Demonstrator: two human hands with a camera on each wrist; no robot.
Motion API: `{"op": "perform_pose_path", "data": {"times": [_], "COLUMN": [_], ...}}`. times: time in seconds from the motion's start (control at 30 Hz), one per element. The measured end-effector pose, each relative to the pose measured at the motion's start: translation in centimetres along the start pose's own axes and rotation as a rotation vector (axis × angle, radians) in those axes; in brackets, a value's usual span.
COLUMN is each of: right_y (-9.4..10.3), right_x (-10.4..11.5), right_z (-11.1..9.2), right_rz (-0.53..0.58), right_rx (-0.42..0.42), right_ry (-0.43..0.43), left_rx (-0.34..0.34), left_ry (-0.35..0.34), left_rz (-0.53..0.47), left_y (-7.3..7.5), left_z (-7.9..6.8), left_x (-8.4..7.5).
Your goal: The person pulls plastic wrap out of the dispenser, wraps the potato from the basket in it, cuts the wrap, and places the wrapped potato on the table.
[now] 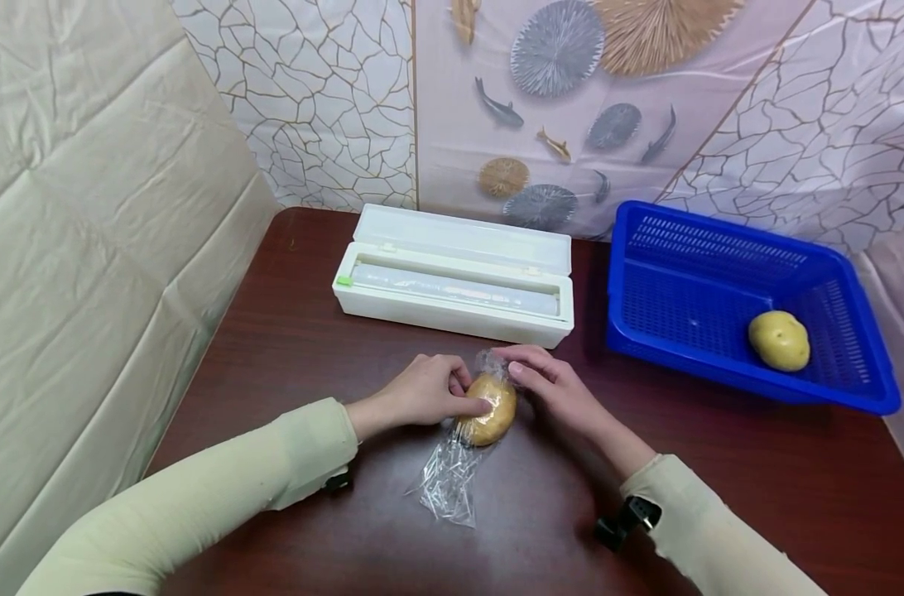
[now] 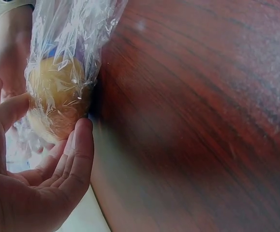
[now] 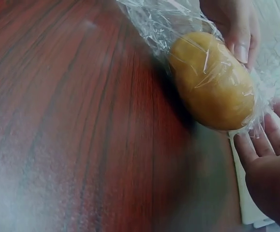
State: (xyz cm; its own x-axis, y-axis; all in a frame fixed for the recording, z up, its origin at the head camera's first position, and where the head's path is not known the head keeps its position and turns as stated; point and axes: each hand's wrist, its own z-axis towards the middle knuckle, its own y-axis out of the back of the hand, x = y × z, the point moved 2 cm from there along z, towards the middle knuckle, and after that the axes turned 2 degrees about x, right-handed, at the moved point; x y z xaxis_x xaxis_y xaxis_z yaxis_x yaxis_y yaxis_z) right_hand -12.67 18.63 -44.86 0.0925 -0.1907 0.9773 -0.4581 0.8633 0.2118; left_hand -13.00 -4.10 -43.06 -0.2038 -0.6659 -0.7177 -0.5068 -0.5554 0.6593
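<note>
- The wrapped potato is between the two hands over the near-middle of the counter, with clear film drawn over its skin; I cannot tell whether its underside touches the wood.
- The film spreads as a loose, crumpled tail toward the person, while its other end bunches up at the far side of the potato.
- The left grip is grasping the potato through the film, thumb across the top and fingers round the side. Should that thumb press unevenly, the smooth film could slide and the rounded potato roll out.
- The right grip is slack: its fingers lie loosely extended against the bunched end and do not close round it. With so light a touch, that end could spring apart and leave a gap.
- The thin film could tear if pulled hard from one end, and the near tail could cling to itself or snag under a wrist.
- Just beyond the hands, the white box has its lid raised and a film roll inside; a careless right-hand knuckle could nudge it.
- Off to the right, the blue basket holds a bare potato, well apart from the work.
</note>
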Motion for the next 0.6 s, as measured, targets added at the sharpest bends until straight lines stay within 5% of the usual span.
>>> {"op": "perform_pose_path", "data": {"times": [0.6], "right_y": [-1.0], "right_x": [0.9], "right_z": [-2.0], "right_rz": [-0.550], "right_rx": [0.088], "right_ry": [0.321], "left_rx": [-0.070], "left_ry": [-0.004], "left_rz": [-0.018], "left_y": [-0.3], "left_z": [0.0], "left_x": [0.2]}}
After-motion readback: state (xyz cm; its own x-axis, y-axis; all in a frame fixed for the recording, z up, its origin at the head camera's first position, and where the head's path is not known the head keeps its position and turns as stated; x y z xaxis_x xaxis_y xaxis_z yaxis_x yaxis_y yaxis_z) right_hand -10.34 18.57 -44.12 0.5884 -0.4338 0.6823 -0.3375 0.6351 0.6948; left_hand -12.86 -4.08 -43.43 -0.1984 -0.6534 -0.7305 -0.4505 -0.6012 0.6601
